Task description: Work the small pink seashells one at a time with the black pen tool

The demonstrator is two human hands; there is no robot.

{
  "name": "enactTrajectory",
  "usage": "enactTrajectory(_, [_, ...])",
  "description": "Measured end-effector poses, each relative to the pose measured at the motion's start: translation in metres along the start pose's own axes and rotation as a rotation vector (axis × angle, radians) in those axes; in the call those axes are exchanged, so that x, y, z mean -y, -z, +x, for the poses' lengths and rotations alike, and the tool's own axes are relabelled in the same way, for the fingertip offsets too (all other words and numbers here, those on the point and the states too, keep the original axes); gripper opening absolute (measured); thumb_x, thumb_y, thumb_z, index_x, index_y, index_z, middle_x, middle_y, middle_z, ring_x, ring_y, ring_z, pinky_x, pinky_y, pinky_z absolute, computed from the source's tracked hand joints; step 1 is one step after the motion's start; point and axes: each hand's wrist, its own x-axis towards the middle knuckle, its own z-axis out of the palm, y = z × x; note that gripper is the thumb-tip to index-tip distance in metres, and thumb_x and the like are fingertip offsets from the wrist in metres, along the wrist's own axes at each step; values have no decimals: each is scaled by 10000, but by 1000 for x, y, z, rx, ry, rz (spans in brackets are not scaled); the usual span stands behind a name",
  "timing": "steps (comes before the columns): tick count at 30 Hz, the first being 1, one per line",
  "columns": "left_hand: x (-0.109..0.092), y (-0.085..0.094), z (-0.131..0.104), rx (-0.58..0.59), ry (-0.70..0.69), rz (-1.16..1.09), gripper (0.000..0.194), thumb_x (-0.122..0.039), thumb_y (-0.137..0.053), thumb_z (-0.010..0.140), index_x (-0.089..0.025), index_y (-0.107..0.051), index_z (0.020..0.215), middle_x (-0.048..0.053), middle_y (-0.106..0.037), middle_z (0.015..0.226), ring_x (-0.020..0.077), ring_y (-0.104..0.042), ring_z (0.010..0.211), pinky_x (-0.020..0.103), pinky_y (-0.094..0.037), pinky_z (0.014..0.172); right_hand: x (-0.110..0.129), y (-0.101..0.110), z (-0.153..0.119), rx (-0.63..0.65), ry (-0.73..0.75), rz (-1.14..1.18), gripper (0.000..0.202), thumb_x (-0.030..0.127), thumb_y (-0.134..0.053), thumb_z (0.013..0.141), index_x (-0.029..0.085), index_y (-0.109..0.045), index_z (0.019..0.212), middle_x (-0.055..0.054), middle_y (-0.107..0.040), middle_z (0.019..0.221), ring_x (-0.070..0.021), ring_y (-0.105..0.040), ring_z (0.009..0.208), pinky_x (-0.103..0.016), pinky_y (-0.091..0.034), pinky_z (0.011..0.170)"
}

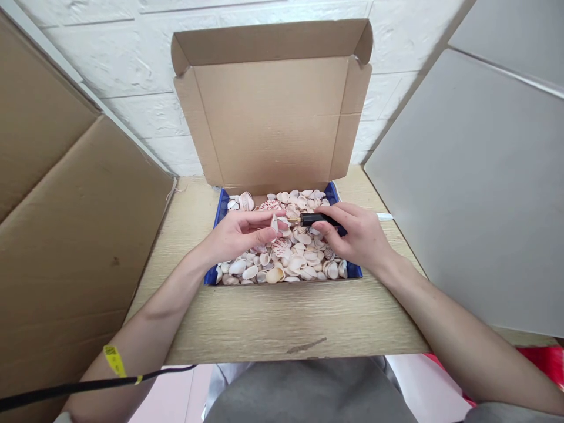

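Note:
An open cardboard box (210, 235) with blue sides stands on the wooden table (282, 323), filled with many pale seashells (297, 261), a few of them striped reddish. Above the shells, my left hand (242, 234) pinches a small white shell (275, 224) between thumb and fingers. My right hand (355, 232) is wrapped round a black pen-like drill (319, 220). The tool's thin brass-coloured tip points left and reaches the held shell; whether it touches the surface is too small to tell.
The box's lid (273, 117) leans up against a white brick-patterned wall (141, 59). A large cardboard panel (79, 235) rises at the left, a grey panel (480, 176) at the right. A black cable (88, 385) with a yellow tag crosses the lower left.

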Motion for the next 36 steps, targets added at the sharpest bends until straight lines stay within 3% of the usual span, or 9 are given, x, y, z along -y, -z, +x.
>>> enactTrajectory(4, [-1, -1, 0, -4, 17, 24, 459, -483, -687, 783, -187, -713, 1133, 127, -677, 1196, 194, -681, 839, 235, -549, 595, 0, 1, 1, 4, 17, -5, 221, 364, -556, 915, 173, -652, 970, -38, -686, 772, -155, -619, 667, -271, -473, 588])
enactTrajectory(10, [-2, -2, 2, -12, 36, 38, 471, -485, -694, 775, -168, -715, 1122, 107, -728, 1005, 163, -659, 757, 247, -550, 591, -1, 4, 5, -147, 190, -58, 241, 295, -655, 856, 166, -623, 1058, -91, -709, 918, -196, -633, 791, -330, -524, 686])
enactTrajectory(16, [-3, -2, 2, 16, 72, 65, 450, -504, -682, 782, -142, -739, 1044, 85, -733, 830, 160, -646, 728, 251, -541, 621, 1, 7, 7, -238, 265, -117, 311, 252, -689, 830, 242, -583, 1123, -52, -711, 945, -189, -638, 811, -345, -524, 714])
enactTrajectory(20, [-3, -1, 1, 27, 75, 102, 439, -513, -672, 783, -160, -751, 1032, 94, -746, 925, 172, -661, 770, 247, -530, 625, 1, 6, 7, -288, 295, -111, 346, 214, -710, 806, 235, -579, 1126, -59, -709, 946, -198, -632, 831, -354, -522, 721])
enactTrajectory(24, [0, 1, 1, 50, 23, 134, 422, -473, -696, 772, -179, -743, 1072, 95, -735, 1073, 189, -677, 856, 255, -536, 686, 0, 5, 7, -273, 282, -98, 337, 202, -708, 805, 235, -585, 1116, -62, -708, 948, -203, -627, 835, -363, -526, 727])
enactTrajectory(31, [0, 0, 1, 17, 6, 56, 476, -438, -721, 748, -161, -708, 1135, 108, -737, 1056, 190, -684, 814, 272, -556, 647, -1, 4, 5, -180, 196, -21, 255, 275, -675, 841, 194, -624, 1077, -79, -706, 930, -193, -639, 801, -342, -539, 705])
enactTrajectory(36, [4, -4, 2, 3, -26, 31, 486, -384, -751, 718, -173, -697, 1153, 59, -752, 932, 175, -682, 764, 284, -559, 664, 3, 1, 3, -121, 231, -22, 254, 342, -661, 854, 142, -638, 1008, -68, -706, 812, -165, -641, 696, -275, -511, 584])
